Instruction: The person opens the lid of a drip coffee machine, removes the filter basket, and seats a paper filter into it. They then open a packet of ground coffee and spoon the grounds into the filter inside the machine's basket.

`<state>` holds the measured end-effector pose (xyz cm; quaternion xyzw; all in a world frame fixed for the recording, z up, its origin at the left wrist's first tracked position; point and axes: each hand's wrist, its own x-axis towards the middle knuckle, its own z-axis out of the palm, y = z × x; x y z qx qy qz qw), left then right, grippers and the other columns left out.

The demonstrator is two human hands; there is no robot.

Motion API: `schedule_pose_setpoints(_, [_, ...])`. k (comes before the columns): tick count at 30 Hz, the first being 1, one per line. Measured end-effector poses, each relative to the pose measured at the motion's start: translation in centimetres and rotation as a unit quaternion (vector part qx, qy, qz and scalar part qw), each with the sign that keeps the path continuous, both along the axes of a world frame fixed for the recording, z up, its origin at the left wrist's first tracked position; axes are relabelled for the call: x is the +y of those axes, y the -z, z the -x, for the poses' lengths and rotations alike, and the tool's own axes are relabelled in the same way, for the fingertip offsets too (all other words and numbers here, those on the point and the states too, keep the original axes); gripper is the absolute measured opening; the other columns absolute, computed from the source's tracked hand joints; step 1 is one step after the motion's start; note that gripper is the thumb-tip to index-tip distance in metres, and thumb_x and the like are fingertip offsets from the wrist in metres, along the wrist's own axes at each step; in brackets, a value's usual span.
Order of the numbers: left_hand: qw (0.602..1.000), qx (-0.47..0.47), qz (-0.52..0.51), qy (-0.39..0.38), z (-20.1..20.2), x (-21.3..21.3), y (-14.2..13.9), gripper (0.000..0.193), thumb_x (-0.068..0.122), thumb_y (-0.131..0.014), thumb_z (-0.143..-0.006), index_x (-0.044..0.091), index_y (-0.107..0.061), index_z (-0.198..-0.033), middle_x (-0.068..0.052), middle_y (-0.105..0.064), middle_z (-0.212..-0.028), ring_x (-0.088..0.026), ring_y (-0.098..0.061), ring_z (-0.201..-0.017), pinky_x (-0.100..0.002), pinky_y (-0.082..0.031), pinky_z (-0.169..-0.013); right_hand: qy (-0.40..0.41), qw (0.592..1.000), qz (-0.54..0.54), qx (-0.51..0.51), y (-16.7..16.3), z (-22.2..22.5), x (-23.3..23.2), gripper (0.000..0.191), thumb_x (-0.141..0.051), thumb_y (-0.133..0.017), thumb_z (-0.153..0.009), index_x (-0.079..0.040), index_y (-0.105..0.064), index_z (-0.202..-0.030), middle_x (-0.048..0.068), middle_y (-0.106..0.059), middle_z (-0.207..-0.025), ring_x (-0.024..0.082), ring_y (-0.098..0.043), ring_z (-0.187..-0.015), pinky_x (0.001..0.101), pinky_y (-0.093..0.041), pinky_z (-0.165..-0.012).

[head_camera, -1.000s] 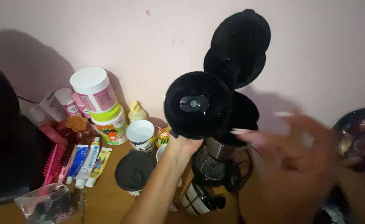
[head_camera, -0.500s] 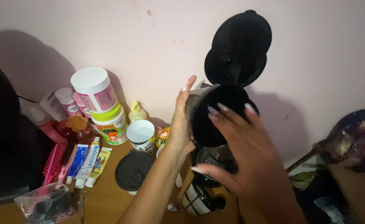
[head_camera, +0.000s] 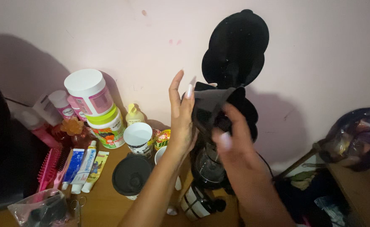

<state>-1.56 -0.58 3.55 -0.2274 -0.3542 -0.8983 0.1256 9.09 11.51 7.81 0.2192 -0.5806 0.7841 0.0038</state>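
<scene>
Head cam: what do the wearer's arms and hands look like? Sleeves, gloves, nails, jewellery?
Both forearms are bare, with no sleeves or gloves in view. The left hand and right hand have long, pale, glossy nails on the fingers. No rings, watch or bracelets show; the right hand is slightly blurred.
</scene>
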Motion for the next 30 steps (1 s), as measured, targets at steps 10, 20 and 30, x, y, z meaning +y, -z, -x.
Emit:
schedule_pose_setpoints(10, [0.975,-0.151,-0.121,0.107,-0.8,-2.4,-0.2,0.07,0.065,-0.045,-0.097,0.016,-0.05,-0.146,-0.016,-0.058,-0.14,-0.03,-0.059,-0.126,-0.051,-0.047,-0.108,0.14,0.969,0.187,-0.082,-2.1,0.1,4.7,0.036,-0.016,-0.049,-0.102,-0.003,-0.048,-0.135,0.012,-0.066,-0.107,0.024,-0.067,-0.11,0.0495,-0.049,-0.112])
schedule_pose_setpoints(20, [0.943,-0.196,-0.14,0.229,-3.8,-1.8,-1.6,0.084,0.074,-0.047,-0.093,0.005,-0.055,-0.141,-0.02,-0.063,-0.132,-0.033,-0.065,-0.116,-0.052,-0.053,-0.1,0.233,0.965,0.077,0.087,-0.7,-0.6,6.0,0.033,-0.028,-0.041,-0.119,0.001,-0.057,-0.122,0.019,-0.071,-0.1,0.03,-0.072,-0.1,0.0519,-0.058,-0.105])
schedule_pose_setpoints(30, [0.957,0.152,0.221,-0.107,-4.9,-0.4,-2.2,0.084,0.039,-0.057,-0.11,0.02,0.002,-0.167,-0.021,-0.052,-0.156,-0.034,-0.052,-0.148,-0.051,-0.039,-0.13,0.156,0.964,-0.153,-0.152,-2.7,-0.4,1.7,0.043,-0.035,-0.055,-0.098,0.0,-0.072,-0.116,0.012,-0.074,-0.092,0.019,-0.067,-0.083,0.0353,-0.054,-0.072])
